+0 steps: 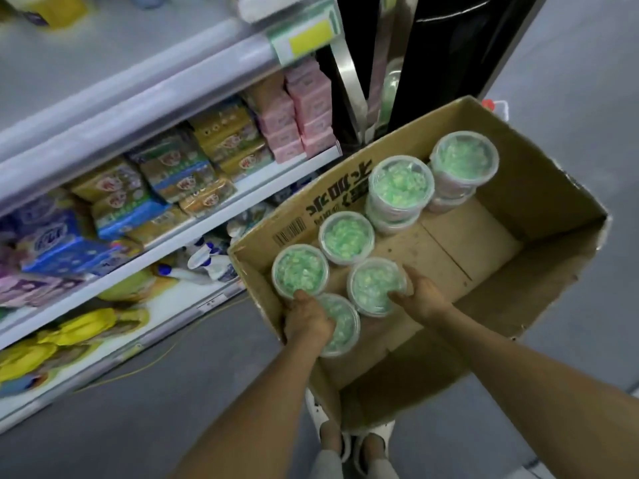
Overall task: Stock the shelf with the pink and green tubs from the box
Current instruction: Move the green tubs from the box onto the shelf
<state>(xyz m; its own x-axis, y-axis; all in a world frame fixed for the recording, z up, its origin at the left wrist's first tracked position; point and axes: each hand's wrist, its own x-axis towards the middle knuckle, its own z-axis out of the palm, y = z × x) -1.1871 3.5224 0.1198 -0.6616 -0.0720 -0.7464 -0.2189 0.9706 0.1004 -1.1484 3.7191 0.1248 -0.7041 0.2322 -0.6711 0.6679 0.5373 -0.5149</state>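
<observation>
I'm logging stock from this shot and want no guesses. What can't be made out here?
- Head view: the tub under the left hand is partly covered by that hand.
- Lower tubs of the two stacks are hidden by the tubs on top; the count is unclear.
- Shelf packets are blurred; their labels are unreadable.
- The top shelf is cut off by the frame edge.

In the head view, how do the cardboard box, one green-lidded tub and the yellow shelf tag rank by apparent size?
1. Cardboard box, by far the largest.
2. Green-lidded tub and yellow shelf tag: these look about alike, and the blurred tag sits at a different distance from the camera, so I would not rank them.
</observation>
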